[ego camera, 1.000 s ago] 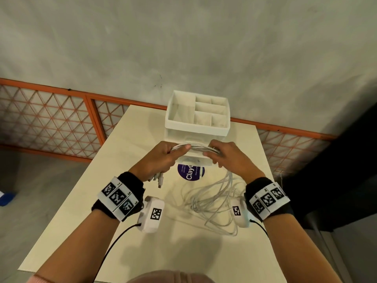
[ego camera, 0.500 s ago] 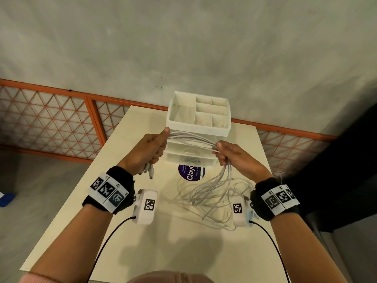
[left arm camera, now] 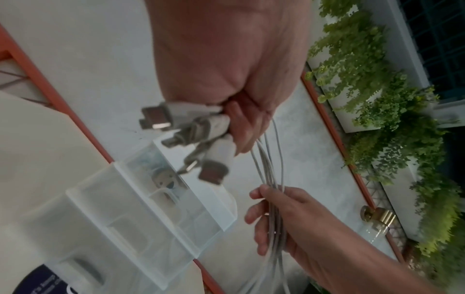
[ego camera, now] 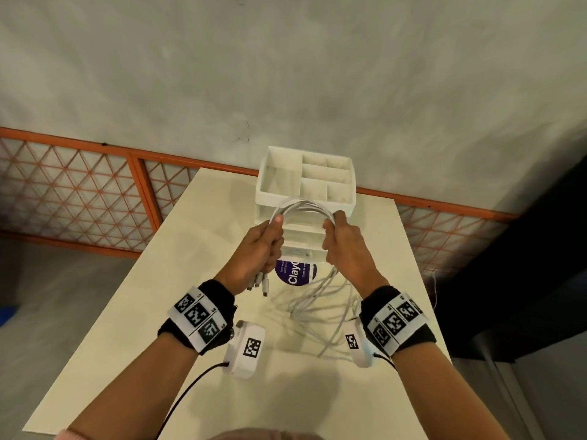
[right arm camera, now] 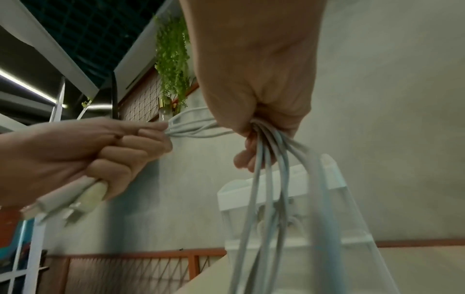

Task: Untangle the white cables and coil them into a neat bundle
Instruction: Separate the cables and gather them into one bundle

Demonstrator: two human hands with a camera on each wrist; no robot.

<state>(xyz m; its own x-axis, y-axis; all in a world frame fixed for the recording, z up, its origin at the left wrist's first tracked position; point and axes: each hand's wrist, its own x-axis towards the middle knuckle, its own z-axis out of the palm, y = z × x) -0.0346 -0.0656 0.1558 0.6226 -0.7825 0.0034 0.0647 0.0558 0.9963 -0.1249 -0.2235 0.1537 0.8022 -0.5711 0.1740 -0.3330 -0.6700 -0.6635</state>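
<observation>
Several white cables (ego camera: 303, 207) arch between my two raised hands above the table. My left hand (ego camera: 259, 249) grips the bundle near its ends, and the USB plugs (ego camera: 259, 285) hang out below the fist; the plugs (left arm camera: 201, 139) fill the left wrist view. My right hand (ego camera: 344, 246) grips the same bundle a short span to the right. From it the loose cable lengths (ego camera: 320, 309) drop in tangled loops onto the table. In the right wrist view the strands (right arm camera: 266, 179) hang from the right fist.
A white compartment organiser (ego camera: 305, 182) with clear drawers stands just behind the hands. A round purple sticker (ego camera: 295, 273) lies on the cream table (ego camera: 158, 312). An orange-framed mesh fence (ego camera: 79, 192) and a grey wall lie beyond; a dark surface sits at the right.
Both hands have risen from table height. They spread apart with the cables stretched between them, then came closer, so the span now arches upward. More cable has lifted off the table.
</observation>
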